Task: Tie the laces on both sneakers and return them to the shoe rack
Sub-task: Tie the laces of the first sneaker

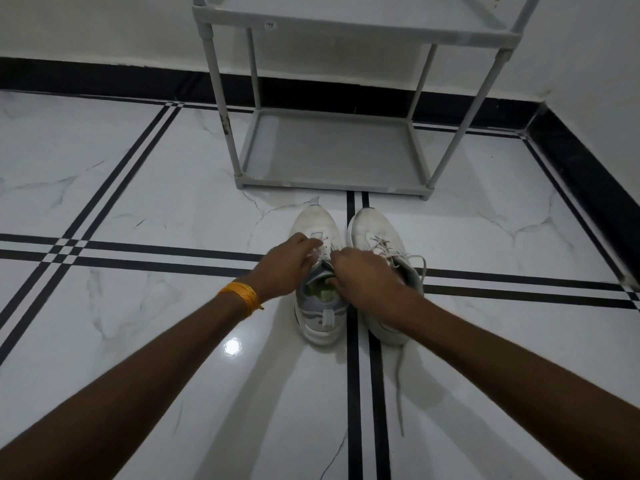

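Observation:
Two white sneakers stand side by side on the tiled floor, toes pointing away from me. My left hand (284, 266) and my right hand (363, 275) both rest over the left sneaker (320, 317), fingers pinched on its white laces near the tongue. The right sneaker (372, 226) is partly covered by my right wrist; its laces (400, 372) are loose, and one end trails toward me across the floor. The grey shoe rack (329, 152) stands just beyond the sneakers, its bottom shelf bare.
White marble floor tiles (156, 188) with black stripe lines spread all around. A white wall with a black skirting (104, 79) runs behind the rack and along the right side. An orange thread band sits on my left wrist (242, 294).

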Demonstrator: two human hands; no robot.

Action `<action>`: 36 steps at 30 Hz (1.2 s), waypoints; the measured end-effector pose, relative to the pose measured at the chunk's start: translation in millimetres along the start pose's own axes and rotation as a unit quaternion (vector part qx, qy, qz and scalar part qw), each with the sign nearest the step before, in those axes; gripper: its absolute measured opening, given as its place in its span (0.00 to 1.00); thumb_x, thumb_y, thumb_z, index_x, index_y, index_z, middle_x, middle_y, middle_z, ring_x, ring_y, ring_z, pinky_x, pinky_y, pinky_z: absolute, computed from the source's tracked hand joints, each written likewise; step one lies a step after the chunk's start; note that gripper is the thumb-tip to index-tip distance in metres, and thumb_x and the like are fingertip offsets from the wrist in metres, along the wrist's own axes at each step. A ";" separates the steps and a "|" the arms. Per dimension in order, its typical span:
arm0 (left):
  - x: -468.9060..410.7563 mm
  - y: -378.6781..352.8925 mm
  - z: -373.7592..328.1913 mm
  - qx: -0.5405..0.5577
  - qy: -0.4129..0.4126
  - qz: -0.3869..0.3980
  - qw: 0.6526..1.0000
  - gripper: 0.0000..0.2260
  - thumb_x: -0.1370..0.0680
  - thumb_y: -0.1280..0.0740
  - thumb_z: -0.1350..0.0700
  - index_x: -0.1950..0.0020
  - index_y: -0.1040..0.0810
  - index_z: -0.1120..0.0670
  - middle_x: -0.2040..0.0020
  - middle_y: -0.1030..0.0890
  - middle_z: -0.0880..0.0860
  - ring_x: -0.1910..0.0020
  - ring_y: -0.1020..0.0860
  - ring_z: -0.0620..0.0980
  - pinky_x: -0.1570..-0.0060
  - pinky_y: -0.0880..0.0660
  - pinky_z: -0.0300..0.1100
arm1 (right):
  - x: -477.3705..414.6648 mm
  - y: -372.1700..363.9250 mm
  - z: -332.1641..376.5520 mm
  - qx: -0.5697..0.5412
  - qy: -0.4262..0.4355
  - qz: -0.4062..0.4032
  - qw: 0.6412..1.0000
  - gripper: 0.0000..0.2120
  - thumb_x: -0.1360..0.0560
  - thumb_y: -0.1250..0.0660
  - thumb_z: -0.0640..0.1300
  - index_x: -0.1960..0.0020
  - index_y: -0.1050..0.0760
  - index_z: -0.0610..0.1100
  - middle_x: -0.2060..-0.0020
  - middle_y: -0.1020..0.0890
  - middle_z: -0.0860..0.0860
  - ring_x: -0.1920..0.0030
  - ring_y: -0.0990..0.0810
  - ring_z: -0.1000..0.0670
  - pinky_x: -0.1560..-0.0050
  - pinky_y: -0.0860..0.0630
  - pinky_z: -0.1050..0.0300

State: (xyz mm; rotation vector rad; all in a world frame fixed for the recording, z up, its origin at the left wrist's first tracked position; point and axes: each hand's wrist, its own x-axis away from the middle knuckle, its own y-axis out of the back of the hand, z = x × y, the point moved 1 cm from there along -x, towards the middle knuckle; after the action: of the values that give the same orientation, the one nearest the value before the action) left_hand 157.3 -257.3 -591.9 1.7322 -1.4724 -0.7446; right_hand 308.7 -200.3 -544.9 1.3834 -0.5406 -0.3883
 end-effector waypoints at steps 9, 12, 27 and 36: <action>11.7 -13.0 16.1 -0.207 -0.094 -0.022 0.973 0.27 0.21 0.33 0.54 0.26 0.38 0.60 0.41 0.24 0.60 0.52 0.19 0.58 0.52 0.20 0.50 | 4.6 -4.2 -10.5 -0.052 -0.041 0.016 0.998 0.09 0.26 0.35 0.36 0.46 0.23 0.36 0.49 0.19 0.38 0.49 0.19 0.39 0.56 0.31 0.54; 13.3 -7.8 19.3 -0.274 -0.129 -0.044 0.952 0.16 0.23 0.31 0.56 0.37 0.28 0.60 0.50 0.21 0.59 0.63 0.20 0.55 0.63 0.20 0.49 | 5.0 -5.4 -9.7 -0.050 -0.056 -0.003 0.997 0.09 0.24 0.36 0.37 0.45 0.24 0.36 0.48 0.19 0.37 0.48 0.20 0.38 0.55 0.29 0.53; 20.8 -1.4 59.5 -0.318 -0.158 -0.046 0.934 0.11 0.30 0.27 0.64 0.49 0.23 0.60 0.66 0.19 0.58 0.74 0.21 0.56 0.76 0.23 0.44 | 4.8 -10.7 -2.2 0.096 -0.001 0.018 0.995 0.11 0.24 0.38 0.34 0.43 0.25 0.37 0.45 0.19 0.39 0.46 0.19 0.39 0.49 0.25 0.48; 21.2 -0.7 85.2 -0.305 -0.103 -0.056 0.945 0.12 0.26 0.28 0.60 0.45 0.27 0.57 0.61 0.19 0.58 0.70 0.22 0.54 0.71 0.20 0.46 | -7.0 -8.0 8.0 0.040 0.005 0.034 0.999 0.09 0.24 0.38 0.33 0.44 0.24 0.35 0.47 0.20 0.37 0.48 0.19 0.38 0.52 0.26 0.50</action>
State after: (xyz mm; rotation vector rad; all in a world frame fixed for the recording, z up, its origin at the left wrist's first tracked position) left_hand 92.4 -291.9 -639.9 1.2883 -1.1070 -1.3163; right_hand 298.8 -204.2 -552.9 1.4386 -0.5976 -0.3076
